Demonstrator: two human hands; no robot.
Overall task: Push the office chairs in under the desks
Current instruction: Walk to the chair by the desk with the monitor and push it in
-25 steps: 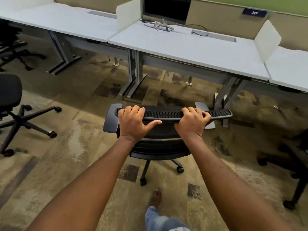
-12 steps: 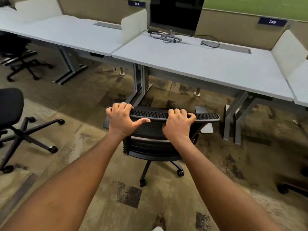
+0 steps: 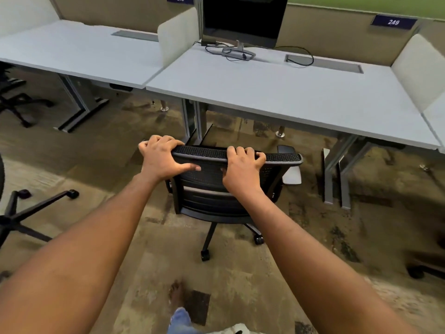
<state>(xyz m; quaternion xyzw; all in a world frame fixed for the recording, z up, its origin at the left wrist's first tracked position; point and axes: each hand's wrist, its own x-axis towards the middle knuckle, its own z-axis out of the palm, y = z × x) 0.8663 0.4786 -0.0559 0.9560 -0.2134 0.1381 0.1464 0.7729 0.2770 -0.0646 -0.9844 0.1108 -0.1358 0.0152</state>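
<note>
Left hand: the left hand (image 3: 161,157) is closed over the left end of the top rail of the black mesh-backed office chair (image 3: 224,189), fingers curled over the far side, thumb stretched along the near face of the backrest.
Right hand: the right hand (image 3: 242,168) grips the same rail near its middle, fingers wrapped over the top, thumb tucked against the mesh.
Arms: both bare forearms reach forward from the bottom corners of the view.
Chair position: the chair stands on the mottled brown carpet (image 3: 240,280) in front of the pale grey rectangular desk (image 3: 284,92), its back facing the person; the top rail sits just short of the desk's near edge, and two castors of the base show below the seat, out from under the desk.
Armrest: a grey-padded right armrest (image 3: 290,165) shows beyond the backrest, near the desk's grey metal legs (image 3: 337,179).
On the desk: a black flat monitor on a silver stand (image 3: 243,22) sits at the back, with dark cables beside it.
Neighbouring desk: a second pale grey desk (image 3: 79,51) adjoins on the left, split off by a white frosted divider panel (image 3: 178,34).
Other chairs: the black five-star base of another office chair (image 3: 26,213) stands on the carpet at left, well apart from the desks.
Label: a dark blue number plate (image 3: 393,21) hangs on the tan partition wall behind.
</note>
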